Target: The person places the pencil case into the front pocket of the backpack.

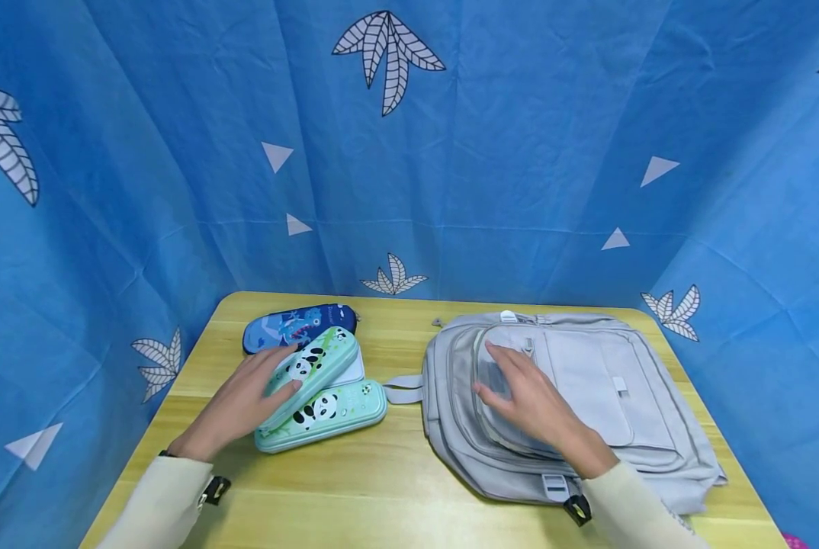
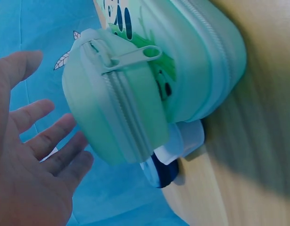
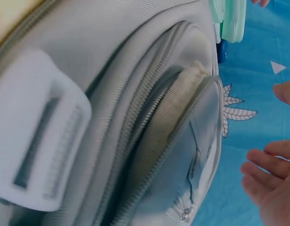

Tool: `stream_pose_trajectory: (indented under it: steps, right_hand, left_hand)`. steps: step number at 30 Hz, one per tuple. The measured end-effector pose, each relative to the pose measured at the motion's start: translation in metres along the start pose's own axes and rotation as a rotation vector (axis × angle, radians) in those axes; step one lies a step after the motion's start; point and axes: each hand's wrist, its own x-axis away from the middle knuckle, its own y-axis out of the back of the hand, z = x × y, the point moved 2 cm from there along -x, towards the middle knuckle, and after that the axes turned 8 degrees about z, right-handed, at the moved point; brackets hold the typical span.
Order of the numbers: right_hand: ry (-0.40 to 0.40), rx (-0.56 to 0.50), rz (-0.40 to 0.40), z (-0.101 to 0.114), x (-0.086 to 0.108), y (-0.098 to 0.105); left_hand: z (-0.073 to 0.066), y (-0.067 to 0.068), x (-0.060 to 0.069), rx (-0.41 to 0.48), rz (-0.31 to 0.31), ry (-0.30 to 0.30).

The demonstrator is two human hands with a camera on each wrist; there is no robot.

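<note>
My left hand (image 1: pixel 245 400) is over the left side of a mint-green panda pencil case (image 1: pixel 323 362). The left wrist view shows its fingers spread beside the case's zipped end, not gripping it. That case leans across a second mint panda pencil case (image 1: pixel 341 412) and a white item (image 1: pixel 351 370) of unclear kind. Behind them lies a dark blue pencil case (image 1: pixel 293 324) with a cartoon print. My right hand (image 1: pixel 536 400), fingers loosely extended, hovers above a grey backpack (image 1: pixel 656 450) lying flat. In the right wrist view, the backpack's front pocket (image 3: pixel 154 122) gapes along its zip.
The wooden table (image 1: pixel 396 496) has rounded back corners. A blue curtain (image 1: pixel 519 114) with leaf and triangle prints hangs behind it and at both sides. A grey strap loop (image 1: pixel 404 395) reaches from the backpack towards the pencil cases.
</note>
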Motion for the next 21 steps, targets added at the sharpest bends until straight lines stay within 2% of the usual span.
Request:
stream_pose_trajectory:
  steps: [4, 14, 21]
  right_hand:
    - [0.013, 0.007, -0.021, 0.002, 0.004, -0.005]
    - [0.102, 0.024, -0.089, 0.003, 0.018, -0.019]
    - [0.101, 0.022, -0.108, 0.003, 0.023, -0.027]
  left_hand:
    - [0.004, -0.003, 0.006, 0.010, -0.008, 0.015]
    - [0.012, -0.013, 0.018, 0.020, -0.033, 0.021]
    - [0.019, -0.020, 0.024, 0.050, -0.039, 0.021]
